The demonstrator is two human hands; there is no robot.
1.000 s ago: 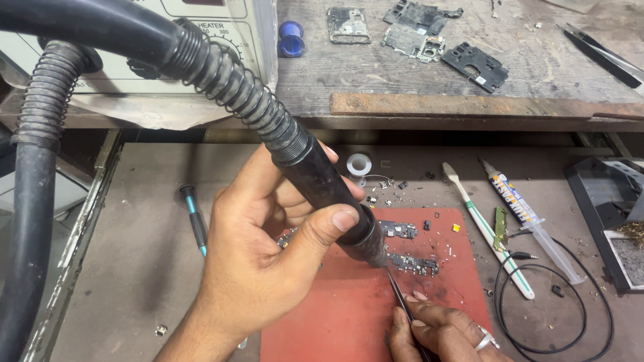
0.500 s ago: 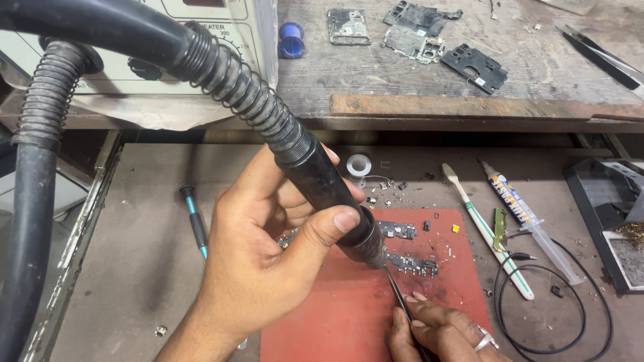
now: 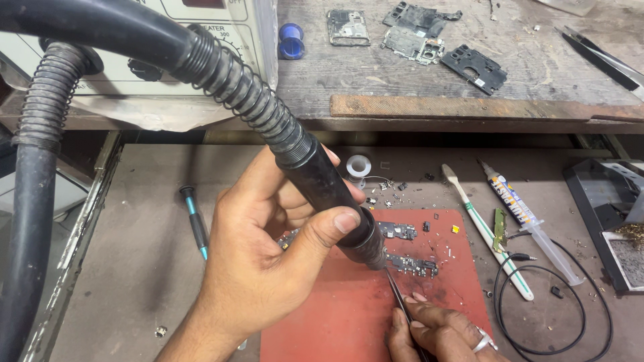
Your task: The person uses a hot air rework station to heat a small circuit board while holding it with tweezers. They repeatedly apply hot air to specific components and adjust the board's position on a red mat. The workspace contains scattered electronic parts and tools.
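Note:
My left hand [image 3: 268, 261] grips a black hot-air wand [image 3: 329, 194] with a ribbed hose, its nozzle pointing down at a small circuit board [image 3: 414, 265] on a red mat [image 3: 349, 315]. At the bottom edge, my right hand [image 3: 436, 332], wearing a ring, holds thin black tweezers [image 3: 397, 295] whose tip meets the board just under the nozzle. A second small board [image 3: 399, 231] lies a little farther back on the mat.
A white rework station [image 3: 168, 47] stands at the back left. A teal screwdriver [image 3: 196, 224], solder spool [image 3: 359, 165], brush [image 3: 484, 228], syringe tube [image 3: 526, 214] and black cable [image 3: 557, 302] lie on the lower surface. Phone boards [image 3: 416, 33] rest on the wooden shelf.

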